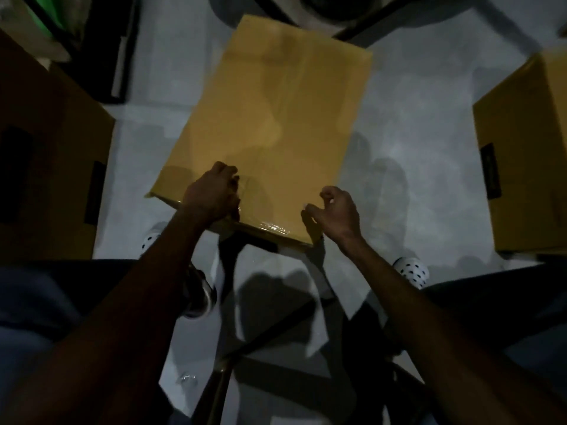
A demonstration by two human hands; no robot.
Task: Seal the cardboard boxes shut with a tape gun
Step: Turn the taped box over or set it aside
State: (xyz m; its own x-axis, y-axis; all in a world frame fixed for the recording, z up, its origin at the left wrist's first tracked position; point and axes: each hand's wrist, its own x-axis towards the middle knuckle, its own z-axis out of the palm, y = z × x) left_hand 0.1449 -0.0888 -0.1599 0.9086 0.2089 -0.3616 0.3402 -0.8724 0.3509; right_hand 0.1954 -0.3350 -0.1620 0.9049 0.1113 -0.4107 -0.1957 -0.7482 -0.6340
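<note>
Three cardboard boxes (270,118), two hands (211,194)

A pale grey floor (399,124) is carrying everything here. 3 cardboard boxes are sitting on it: a closed centre box (270,118) lying flat between the other 2, a left box (46,167) standing in shadow, and a right box (527,167) standing well apart at the frame edge. 2 white perforated shoes (412,269) are resting on the floor, just beside the centre box's near edge. Dark shadows are falling across the near floor.
</note>
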